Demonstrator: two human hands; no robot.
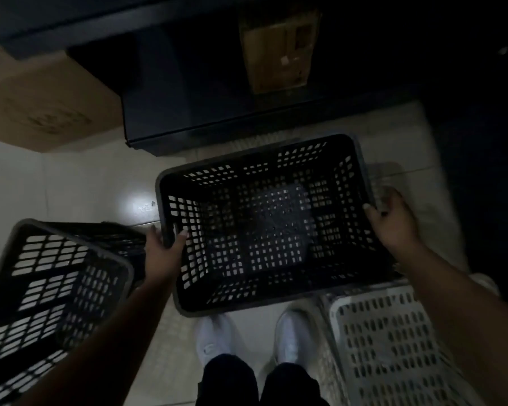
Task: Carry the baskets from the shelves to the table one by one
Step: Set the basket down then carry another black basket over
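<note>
Below me my white shoes [255, 335] stand on the pale tiled floor [71, 183]. Beyond the shoes sits a dark cabinet [188, 112]; a large cardboard box [47, 106] lies left of it, and a smaller cardboard box [279, 48] rests on it.

Both arms reach forward and down. Left hand [165, 250] curled, thumb apart from the fingers. Right hand [393, 221] curled likewise, fingers bent, wrist straight.
</note>
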